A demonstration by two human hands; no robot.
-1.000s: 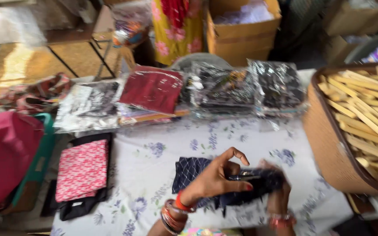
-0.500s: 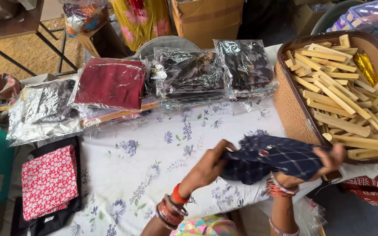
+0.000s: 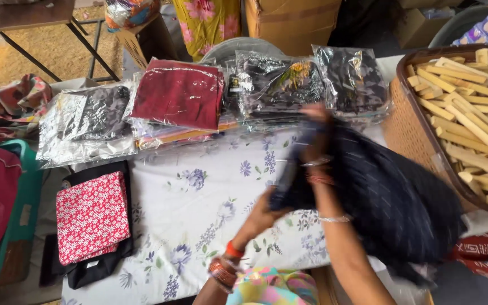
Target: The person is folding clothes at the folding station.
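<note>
Both hands were busy with a dark navy patterned garment (image 3: 391, 209) held up over the floral tablecloth (image 3: 199, 209), toward its right side. The left hand (image 3: 269, 212), bangles at the wrist, gripped the cloth's lower left edge. The right hand (image 3: 316, 133) was raised and blurred, closed on the upper fold. Behind lay plastic-wrapped garments, a maroon packet (image 3: 179, 93) among them. At the right stood a brown tray (image 3: 408, 124) of pale wooden sticks. A red flowered fabric (image 3: 91, 217) lay at the left.
</note>
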